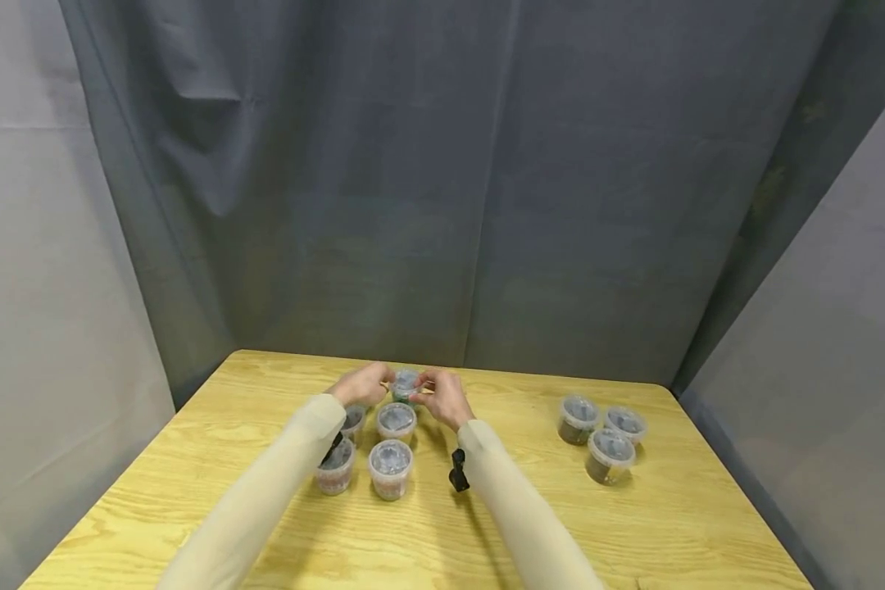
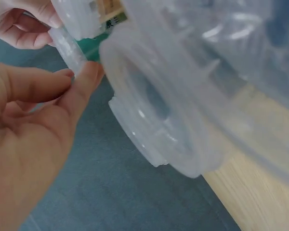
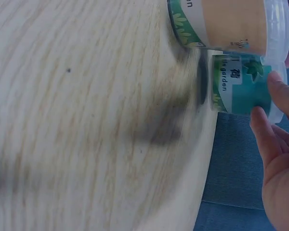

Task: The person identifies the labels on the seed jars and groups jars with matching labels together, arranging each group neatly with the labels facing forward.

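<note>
Two hands meet over a small lidded tub (image 1: 406, 383) at the far end of a cluster of like tubs on the worktop (image 1: 265, 508).

Risk. The tub is pinched from both sides at its rim by fingertips only. Judged from this hold, an uneven squeeze could tip the clear, slippery plastic or let it slide out, and it would drop onto the neighbouring tub (image 1: 396, 419) just nearer than the fingers. A sleeve dragging low could also knock the near tubs (image 1: 390, 468), which stand directly beneath the forearms. Whether the lid is fully seated cannot be told; a loose lid could spring off under a sideways pinch.

Fingers. The left hand (image 1: 361, 385) is curled, thumb and forefinger closed on the edge of the clear rim (image 2: 70, 50), as the left wrist view shows; the other fingers (image 2: 29, 86) are folded loosely behind. The right hand (image 1: 444, 397) is likewise curled, its fingertips (image 3: 272, 86) pressed against the tub's green label (image 3: 238, 84), with a second, tan-labelled tub (image 3: 226, 24) touching or just beside it. Neither hand is spread wide; both grasp the one tub between them.

Three further tubs (image 1: 601, 434) stand well apart, to the right of the right-hand fingers.
</note>
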The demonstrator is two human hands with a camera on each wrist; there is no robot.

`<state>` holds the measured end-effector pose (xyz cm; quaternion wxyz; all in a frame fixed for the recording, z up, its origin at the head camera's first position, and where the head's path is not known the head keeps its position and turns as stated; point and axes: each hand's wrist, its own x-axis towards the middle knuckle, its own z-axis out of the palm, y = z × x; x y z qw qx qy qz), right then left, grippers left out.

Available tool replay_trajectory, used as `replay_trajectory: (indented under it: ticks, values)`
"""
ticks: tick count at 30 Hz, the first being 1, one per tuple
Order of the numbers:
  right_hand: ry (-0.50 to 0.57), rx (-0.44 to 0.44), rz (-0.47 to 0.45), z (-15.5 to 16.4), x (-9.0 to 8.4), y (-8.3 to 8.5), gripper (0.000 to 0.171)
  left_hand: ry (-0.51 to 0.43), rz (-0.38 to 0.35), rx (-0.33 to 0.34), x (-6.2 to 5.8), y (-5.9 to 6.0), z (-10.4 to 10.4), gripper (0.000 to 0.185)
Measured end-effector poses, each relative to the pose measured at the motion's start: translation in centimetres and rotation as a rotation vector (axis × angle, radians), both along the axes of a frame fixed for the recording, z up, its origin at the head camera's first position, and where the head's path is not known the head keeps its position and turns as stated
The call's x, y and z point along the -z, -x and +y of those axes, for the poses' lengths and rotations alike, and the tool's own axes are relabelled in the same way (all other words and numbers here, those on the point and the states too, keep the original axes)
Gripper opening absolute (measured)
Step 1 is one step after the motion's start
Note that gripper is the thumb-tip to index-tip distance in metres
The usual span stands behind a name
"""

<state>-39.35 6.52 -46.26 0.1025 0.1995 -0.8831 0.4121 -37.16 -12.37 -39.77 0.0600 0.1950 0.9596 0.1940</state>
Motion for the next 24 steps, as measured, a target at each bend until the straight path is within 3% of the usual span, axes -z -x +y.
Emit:
replay_trajectory:
  ticks: [6, 24]
  values:
    - [-0.036, -0.022, -0.058, -0.11, 0.44, -0.16, 0.011, 0.011, -0.06, -0.03, 0.46, -0.18, -0.12, 0.047]
    - [-0.024, -0.03, -0.106, -0.69, 0.32, -0.4, 0.008, -0.053, -0.066, -0.087, 0.25, -0.38, 0.03, 0.047]
